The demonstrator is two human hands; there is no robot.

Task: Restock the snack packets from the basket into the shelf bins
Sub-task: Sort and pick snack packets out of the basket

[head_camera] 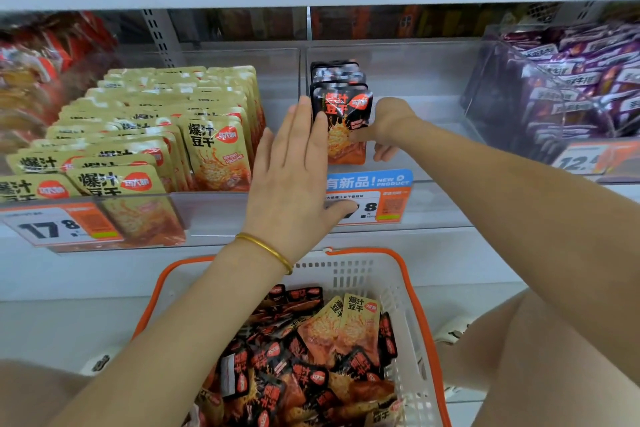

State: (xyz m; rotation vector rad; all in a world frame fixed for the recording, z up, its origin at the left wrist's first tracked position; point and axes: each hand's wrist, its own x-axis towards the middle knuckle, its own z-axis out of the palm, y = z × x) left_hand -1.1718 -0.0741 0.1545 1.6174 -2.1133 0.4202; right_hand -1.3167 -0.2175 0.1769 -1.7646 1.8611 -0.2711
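A short row of black and orange snack packets (347,114) stands upright in the clear middle shelf bin (426,80). My left hand (294,170) is flat with straight fingers against the left side of the front packet. My right hand (388,130) reaches in from the right, its thumb pressing the front face of that packet and its other fingers curled beside it. Below, a white basket (349,274) with orange rim holds several black packets (298,367) and a few tan ones (356,322).
The left bin holds rows of tan packets (156,135). A clear bin of purple packets (581,80) sits at the right. Price tags (370,198) hang on the shelf front. More bins fill the upper shelf. My bare knees flank the basket.
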